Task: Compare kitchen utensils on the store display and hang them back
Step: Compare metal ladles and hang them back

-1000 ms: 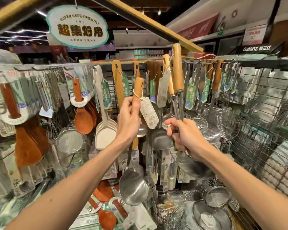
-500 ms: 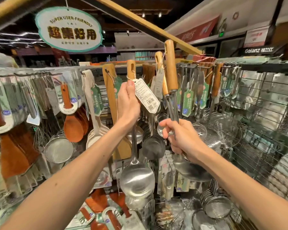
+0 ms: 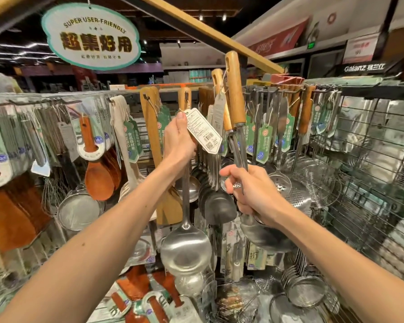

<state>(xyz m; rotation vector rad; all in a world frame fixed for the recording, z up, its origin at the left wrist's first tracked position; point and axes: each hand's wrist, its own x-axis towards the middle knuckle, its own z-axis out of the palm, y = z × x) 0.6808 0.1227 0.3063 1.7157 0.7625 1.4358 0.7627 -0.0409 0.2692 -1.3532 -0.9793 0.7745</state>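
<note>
Left hand point(image 3: 180, 141) grips ladle point(image 3: 186, 250) by handle; right hand point(image 3: 254, 194) holds 2 wooden-handled utensils point(image 3: 235, 94) upright.

oval hanging sign point(image 3: 90, 36) | dark ceiling point(image 3: 210, 4), spotlights point(image 3: 224, 17) | slanting wooden beam point(image 3: 219, 35)

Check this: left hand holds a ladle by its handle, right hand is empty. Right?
No. The head view shows the right hand gripping two wooden-handled utensils by their shafts. The left hand does hold the ladle by its handle.
</note>
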